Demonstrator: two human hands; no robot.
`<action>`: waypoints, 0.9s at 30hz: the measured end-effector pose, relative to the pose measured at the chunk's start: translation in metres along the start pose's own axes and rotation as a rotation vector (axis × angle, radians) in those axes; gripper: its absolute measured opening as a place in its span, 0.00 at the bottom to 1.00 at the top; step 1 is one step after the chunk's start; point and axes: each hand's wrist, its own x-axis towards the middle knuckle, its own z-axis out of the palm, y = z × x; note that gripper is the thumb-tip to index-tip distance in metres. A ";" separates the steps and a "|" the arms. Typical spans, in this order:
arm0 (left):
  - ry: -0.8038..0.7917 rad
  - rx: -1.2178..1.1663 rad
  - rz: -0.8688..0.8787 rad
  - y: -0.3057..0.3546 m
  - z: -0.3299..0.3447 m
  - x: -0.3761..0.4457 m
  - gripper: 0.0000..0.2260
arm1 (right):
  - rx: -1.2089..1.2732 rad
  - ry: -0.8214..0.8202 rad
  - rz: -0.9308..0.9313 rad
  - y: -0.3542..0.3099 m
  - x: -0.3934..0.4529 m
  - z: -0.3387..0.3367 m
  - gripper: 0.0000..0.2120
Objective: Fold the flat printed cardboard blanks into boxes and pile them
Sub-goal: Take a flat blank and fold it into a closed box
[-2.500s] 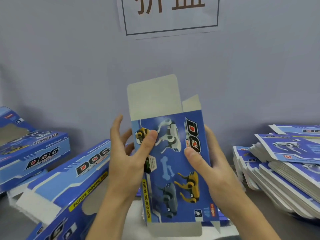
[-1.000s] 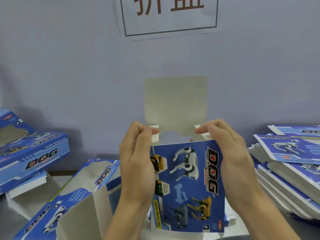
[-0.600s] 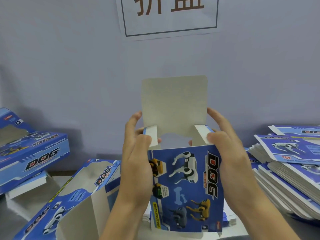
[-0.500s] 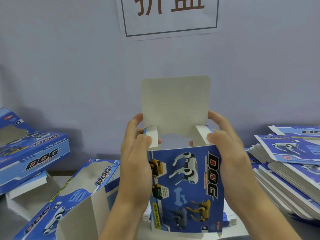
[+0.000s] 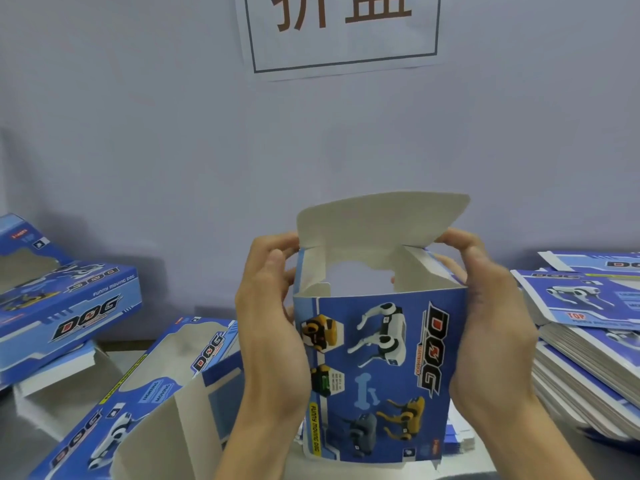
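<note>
The printed dog box (image 5: 381, 368) is standing upright between the hands, the left hand (image 5: 273, 327) gripping its left side and the right hand (image 5: 491, 327) gripping its right, fingers curling onto the bending top flap (image 5: 377, 220).

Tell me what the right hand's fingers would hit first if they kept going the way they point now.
The right hand has its fingertips curled leftward onto the grey top flap of the blue printed cardboard box. They already touch that flap; pushing on would likely fold it down over the opening.

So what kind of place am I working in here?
Likely a packaging bench in a toy workshop: a stack of flat blanks, folded boxes, and a paper sign on the wall.
</note>
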 end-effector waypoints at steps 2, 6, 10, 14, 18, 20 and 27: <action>0.033 -0.028 -0.015 -0.001 0.000 -0.001 0.13 | -0.029 0.061 0.049 0.000 0.005 -0.004 0.17; 0.096 -0.050 -0.052 -0.004 0.000 0.001 0.11 | -0.221 0.072 0.035 0.001 0.010 -0.009 0.17; 0.087 0.008 -0.027 -0.003 0.003 0.000 0.11 | -0.005 -0.007 -0.045 0.004 0.002 -0.008 0.14; 0.100 -0.075 -0.110 -0.005 -0.001 0.003 0.17 | -0.222 -0.210 0.006 -0.006 0.013 -0.014 0.28; 0.047 0.016 -0.151 -0.010 -0.006 0.004 0.22 | -0.233 -0.311 -0.014 -0.008 0.000 -0.019 0.35; 0.013 0.079 -0.174 -0.011 -0.012 0.005 0.22 | -0.291 -0.132 -0.069 -0.009 0.004 -0.020 0.33; 0.018 0.777 -0.064 0.004 -0.077 0.022 0.08 | -0.008 0.216 0.076 -0.021 0.010 -0.039 0.15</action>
